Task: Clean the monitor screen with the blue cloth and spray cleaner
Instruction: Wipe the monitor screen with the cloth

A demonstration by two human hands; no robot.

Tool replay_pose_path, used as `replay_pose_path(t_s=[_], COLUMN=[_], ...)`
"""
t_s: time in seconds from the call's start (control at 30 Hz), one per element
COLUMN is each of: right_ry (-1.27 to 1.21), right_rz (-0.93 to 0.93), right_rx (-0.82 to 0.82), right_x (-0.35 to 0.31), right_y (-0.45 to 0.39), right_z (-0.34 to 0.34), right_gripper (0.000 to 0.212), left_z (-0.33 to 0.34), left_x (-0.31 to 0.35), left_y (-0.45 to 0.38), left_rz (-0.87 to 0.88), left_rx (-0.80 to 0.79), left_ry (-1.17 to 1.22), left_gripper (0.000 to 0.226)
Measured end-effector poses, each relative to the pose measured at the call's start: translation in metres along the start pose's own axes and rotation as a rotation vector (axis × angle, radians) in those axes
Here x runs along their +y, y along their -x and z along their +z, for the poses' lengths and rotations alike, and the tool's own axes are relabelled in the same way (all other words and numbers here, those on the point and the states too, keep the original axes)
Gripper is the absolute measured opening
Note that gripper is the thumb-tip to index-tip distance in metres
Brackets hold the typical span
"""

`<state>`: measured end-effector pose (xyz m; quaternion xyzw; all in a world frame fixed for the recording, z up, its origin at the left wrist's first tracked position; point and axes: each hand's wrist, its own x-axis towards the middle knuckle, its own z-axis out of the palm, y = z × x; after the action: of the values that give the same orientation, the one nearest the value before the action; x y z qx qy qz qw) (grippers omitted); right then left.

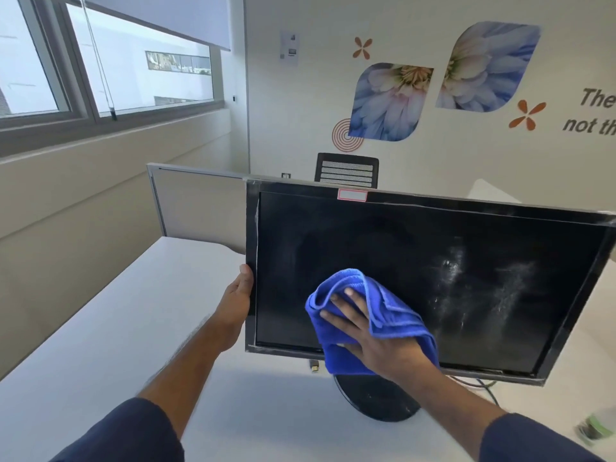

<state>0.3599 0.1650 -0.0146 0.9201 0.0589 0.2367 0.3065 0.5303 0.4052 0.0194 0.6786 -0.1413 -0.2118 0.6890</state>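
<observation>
**Blue cloth pressed to the lower screen, my left hand on the frame**

The monitor stands on the white table, tilted so its right end sits higher than its left, and I take it as my landmark. Beneath it is its round black base, with a small gold-tipped plug hanging just under the bottom bezel and dark cables trailing off below the lower right corner. Behind its left edge rises a grey partition panel; behind its top edge I see the back of a black mesh chair, and beyond that a wall with blue flower decals. A small white label with a red border is stuck on the top bezel. Far below and to the right of the monitor, at the picture's edge, lies something green and blurred; I cannot tell what it is.

The right half of the screen carries whitish streaks and spray spots; the left half looks darker and plainer.

My right hand lies flat with fingers spread, pressing the bunched blue cloth against the lower middle of the screen; the cloth folds over my fingertips and hangs past the bottom bezel. Nothing stands between it and the streaks to its right.

My left hand is closed around the monitor's left bezel, thumb on the front edge, the fingers hidden behind.
</observation>
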Motion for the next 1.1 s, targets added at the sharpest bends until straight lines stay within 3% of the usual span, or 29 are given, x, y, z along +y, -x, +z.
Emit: replay_pose_path(t_s=[0.13, 0.27, 0.47, 0.63, 0.73, 0.83, 0.97, 1.03, 1.1], right_ry=[0.033, 0.003, 0.016, 0.008, -0.011, -0.033, -0.09, -0.138, -0.184], right_rz=[0.101, 0.356, 0.544, 0.954, 1.104, 1.165, 0.91, 0.798, 0.718], right_rx=[0.182, 0.304, 0.341, 0.303, 0.311, 0.436, 0.717, 0.729, 0.684], right_x=[0.03, 0.041, 0.051, 0.088, 0.1, 0.101, 0.1, 0.098, 0.09], right_y=[-0.017, -0.06, -0.072, -0.023, -0.009, -0.009, -0.012, -0.016, -0.018], right_z=[-0.009, -0.031, -0.042, -0.037, -0.035, -0.035, -0.034, -0.034, -0.033], right_gripper=[0.07, 0.072, 0.075, 0.082, 0.084, 0.08, 0.039, 0.019, 0.016], left_z=[0.001, 0.001, -0.001, 0.0, 0.006, 0.019, 0.053, 0.075, 0.097], left_x=[0.003, 0.002, 0.008, 0.011, 0.014, 0.032, 0.083, 0.114, 0.14], left_y=[0.004, 0.003, 0.005, 0.012, 0.013, 0.017, 0.021, 0.021, 0.02], left_rz=[-0.001, -0.009, -0.013, 0.057, 0.313, 0.622, 1.08, 1.213, 1.261], left_rx=[-0.036, -0.017, -0.01, 0.038, 0.313, 0.624, 0.652, 0.616, 0.538], left_ry=[-0.024, -0.025, -0.072, -0.108, -0.168, -0.304, -0.515, -0.624, -0.779], left_gripper=[0.053, 0.063, 0.058, 0.05, 0.034, 0.016, 0.015, 0.013, 0.014])
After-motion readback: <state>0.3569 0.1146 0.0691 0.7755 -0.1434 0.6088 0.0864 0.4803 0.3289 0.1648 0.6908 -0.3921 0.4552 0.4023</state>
